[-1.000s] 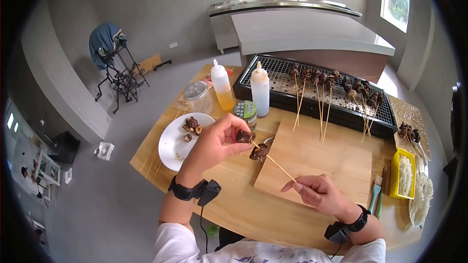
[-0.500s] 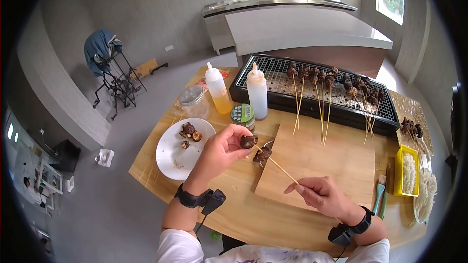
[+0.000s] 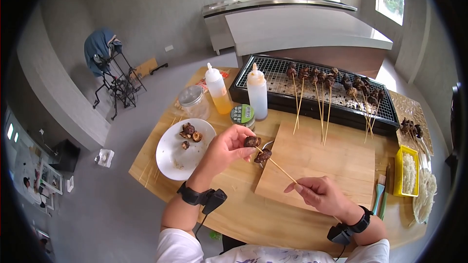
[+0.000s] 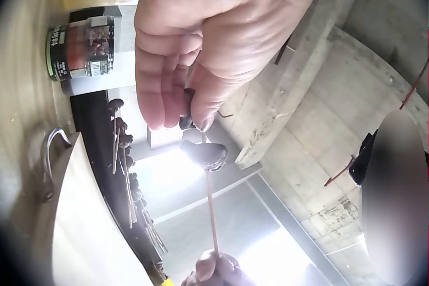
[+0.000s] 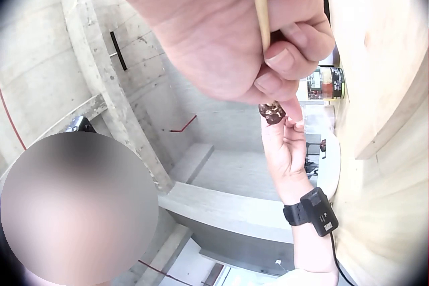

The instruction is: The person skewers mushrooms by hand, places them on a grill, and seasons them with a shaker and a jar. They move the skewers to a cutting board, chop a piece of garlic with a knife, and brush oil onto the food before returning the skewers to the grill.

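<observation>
In the head view my left hand (image 3: 225, 151) pinches a dark brown mushroom (image 3: 252, 141) between thumb and fingers, at the far end of a wooden skewer (image 3: 280, 168). Just below it on the same stick sits a second mushroom (image 3: 263, 156), which also shows in the left wrist view as a dark cap (image 4: 204, 155) below the fingertips. My right hand (image 3: 321, 196) grips the stick lower down, over the cutting board (image 3: 321, 151). The right wrist view has the stick (image 5: 259, 4) running along that palm. More mushrooms (image 3: 190, 131) lie on the white plate (image 3: 168, 165) at left.
Behind the board stands a black grill (image 3: 263, 83) with several mushroom skewers, sticks overhanging its front. Two squeeze bottles (image 3: 257, 95), a green-lidded jar (image 3: 242, 114) and a clear jar (image 3: 192, 102) stand left. At right are a yellow basket (image 3: 399, 170) and a blue brush (image 3: 379, 195).
The left hand has shifted slightly right along the skewer, bringing its mushroom a little nearer the second one. The right hand keeps its grip. The head view has turned slightly.
</observation>
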`<move>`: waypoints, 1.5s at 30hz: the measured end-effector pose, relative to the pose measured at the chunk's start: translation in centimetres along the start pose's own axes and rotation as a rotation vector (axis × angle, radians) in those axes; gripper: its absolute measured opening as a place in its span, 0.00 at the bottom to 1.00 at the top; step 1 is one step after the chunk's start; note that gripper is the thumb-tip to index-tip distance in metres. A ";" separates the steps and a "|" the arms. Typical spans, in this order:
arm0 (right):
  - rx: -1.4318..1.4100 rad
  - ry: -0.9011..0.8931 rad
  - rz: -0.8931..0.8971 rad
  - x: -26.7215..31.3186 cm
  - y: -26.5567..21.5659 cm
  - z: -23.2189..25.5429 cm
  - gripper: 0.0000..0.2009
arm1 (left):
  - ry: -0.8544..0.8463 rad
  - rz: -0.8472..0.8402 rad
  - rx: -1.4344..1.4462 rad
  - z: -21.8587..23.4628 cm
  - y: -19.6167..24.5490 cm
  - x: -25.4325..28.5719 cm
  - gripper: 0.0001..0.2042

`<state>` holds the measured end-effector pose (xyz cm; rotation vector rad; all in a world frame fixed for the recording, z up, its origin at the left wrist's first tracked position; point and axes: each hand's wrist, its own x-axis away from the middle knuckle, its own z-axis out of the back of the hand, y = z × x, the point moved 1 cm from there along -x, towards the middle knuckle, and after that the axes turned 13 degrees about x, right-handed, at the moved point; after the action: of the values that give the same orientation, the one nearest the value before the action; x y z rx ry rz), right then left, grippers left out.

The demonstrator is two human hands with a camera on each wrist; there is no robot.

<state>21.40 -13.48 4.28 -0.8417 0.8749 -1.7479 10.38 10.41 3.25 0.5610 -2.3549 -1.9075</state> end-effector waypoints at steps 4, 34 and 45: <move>0.005 0.009 0.010 0.1 -0.1 0.0 0.12 | 0.003 0.000 -0.016 -0.1 0.2 0.1 0.14; 0.069 0.093 0.034 -0.3 0.4 -0.3 0.09 | -0.056 -0.585 -0.962 -2.2 1.1 1.0 0.19; 0.237 0.169 0.098 -0.4 0.9 -0.1 0.08 | -0.092 -0.428 -0.851 -1.9 0.7 0.7 0.16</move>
<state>21.85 -13.38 3.42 -0.4937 0.7847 -1.8124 10.09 8.53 4.25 0.9126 -1.2697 -2.8627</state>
